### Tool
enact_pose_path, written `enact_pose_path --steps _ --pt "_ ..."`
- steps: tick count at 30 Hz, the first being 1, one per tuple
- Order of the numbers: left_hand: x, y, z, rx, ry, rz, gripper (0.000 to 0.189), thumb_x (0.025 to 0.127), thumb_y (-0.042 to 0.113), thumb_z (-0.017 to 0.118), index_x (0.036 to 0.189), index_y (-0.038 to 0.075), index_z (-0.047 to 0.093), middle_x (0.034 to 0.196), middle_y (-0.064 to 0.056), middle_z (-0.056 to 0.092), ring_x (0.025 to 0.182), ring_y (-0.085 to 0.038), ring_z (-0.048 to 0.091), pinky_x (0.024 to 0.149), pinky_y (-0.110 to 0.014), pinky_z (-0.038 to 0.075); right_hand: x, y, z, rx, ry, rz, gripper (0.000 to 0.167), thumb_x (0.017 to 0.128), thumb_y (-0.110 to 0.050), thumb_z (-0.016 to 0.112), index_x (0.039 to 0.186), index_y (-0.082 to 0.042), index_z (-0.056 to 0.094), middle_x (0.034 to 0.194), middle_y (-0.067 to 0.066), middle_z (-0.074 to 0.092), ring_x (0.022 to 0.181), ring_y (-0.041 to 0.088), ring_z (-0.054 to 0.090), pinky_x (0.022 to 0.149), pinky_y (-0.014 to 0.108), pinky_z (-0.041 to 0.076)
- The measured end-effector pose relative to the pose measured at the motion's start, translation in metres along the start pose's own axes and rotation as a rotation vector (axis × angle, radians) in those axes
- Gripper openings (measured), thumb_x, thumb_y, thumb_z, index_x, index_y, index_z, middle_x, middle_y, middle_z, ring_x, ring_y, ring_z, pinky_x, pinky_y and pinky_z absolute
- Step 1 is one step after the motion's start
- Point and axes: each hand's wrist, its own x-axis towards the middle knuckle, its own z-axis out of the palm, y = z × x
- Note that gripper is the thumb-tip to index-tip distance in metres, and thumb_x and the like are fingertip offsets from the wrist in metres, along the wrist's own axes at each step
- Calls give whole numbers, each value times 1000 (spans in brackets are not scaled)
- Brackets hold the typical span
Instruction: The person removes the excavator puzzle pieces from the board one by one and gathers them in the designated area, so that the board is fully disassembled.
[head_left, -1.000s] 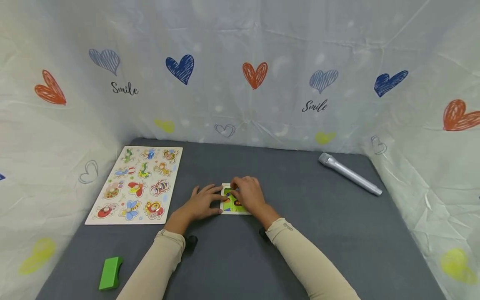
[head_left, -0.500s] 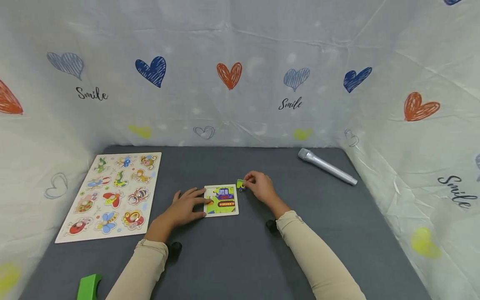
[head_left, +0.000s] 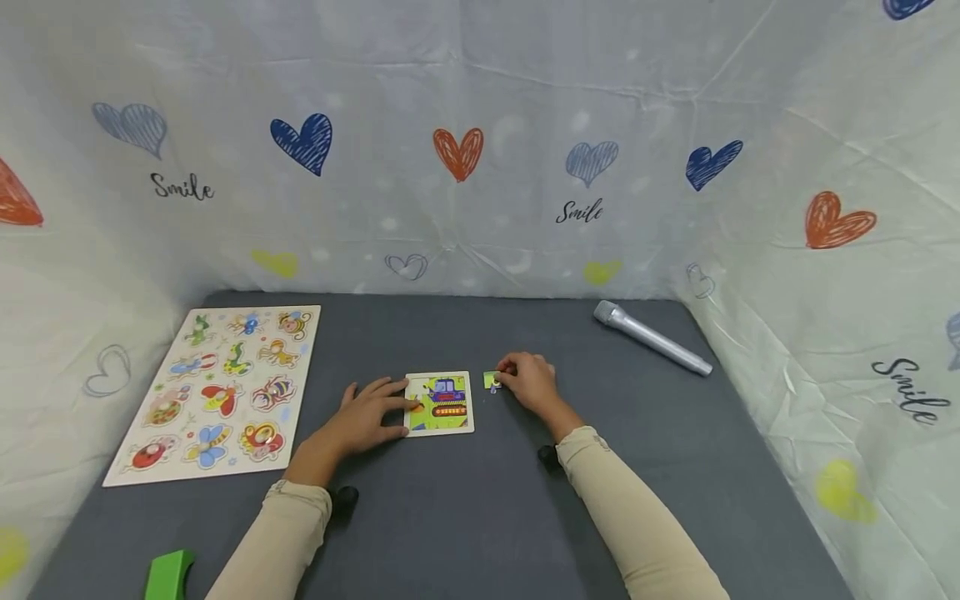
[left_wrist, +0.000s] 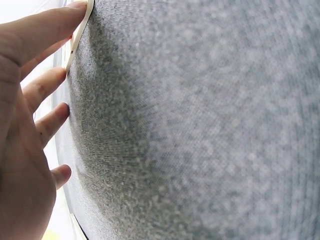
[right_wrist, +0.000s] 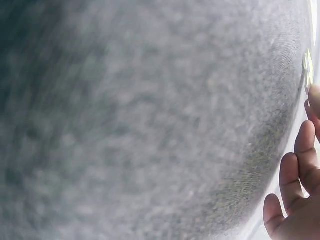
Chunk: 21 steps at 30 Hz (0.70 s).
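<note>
A small square picture puzzle, showing a purple vehicle on green in a pale frame, lies mid-table in the head view. My left hand rests at its left side with fingers spread, a fingertip over the picture. In the left wrist view, thumb and fingers touch the pale edge of the frame. Just right of the puzzle, my right hand pinches a small green puzzle piece near the tabletop. The right wrist view shows that piece at the fingertips, the other fingers loosely bent.
A large board with insect pictures lies at the left of the dark table. A silver microphone lies at the back right. One green block is at the front left. Printed white sheeting encloses the back and sides.
My right hand has moved off the puzzle to the right, carrying the small piece. My left hand stays at the puzzle's left edge. The head view has swung rightward.
</note>
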Motion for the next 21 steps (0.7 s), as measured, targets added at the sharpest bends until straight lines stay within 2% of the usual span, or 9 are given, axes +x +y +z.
enact_pose_path --steps 5,8,12,16,18,21 --pt "1 1 1 2 5 4 48 86 37 72 132 25 63 154 -6 38 144 -36 26 106 -75 7 -2 -4 -2 0 17 -21 15 90 -27 70 99 -16 75 89 2 66 92 25 54 89 51 36" --pt "1 0 0 1 2 -2 48 87 39 72 132 26 63 155 -5 38 145 -35 25 108 -73 6 0 -18 -1 5 5 -64 17 90 -27 70 102 -16 74 92 2 66 96 25 55 90 50 37" --pt "4 2 -1 13 -10 -1 48 88 40 70 132 27 62 155 -5 38 145 -35 25 108 -73 7 1 -43 5 -35 -74 -207 20 91 -25 69 108 -15 74 99 3 68 103 27 56 89 50 39" --pt "2 3 -3 19 -24 -8 47 88 40 69 132 26 63 154 -5 38 145 -35 25 107 -74 8 1 -66 19 -157 -168 -351 25 93 -27 67 114 -17 72 108 5 67 108 29 56 87 49 41" --pt "1 3 -3 14 -26 -14 46 88 39 70 132 26 63 155 -5 38 145 -35 25 108 -74 8 1 -73 25 -201 -202 -384 27 93 -28 67 118 -20 71 113 4 66 109 29 55 87 47 42" --pt "0 4 -3 13 -19 -13 45 89 38 70 132 26 63 154 -4 38 145 -35 25 108 -74 8 2 -78 30 -223 -242 -393 29 93 -27 66 122 -23 69 116 4 63 111 28 53 89 46 40"
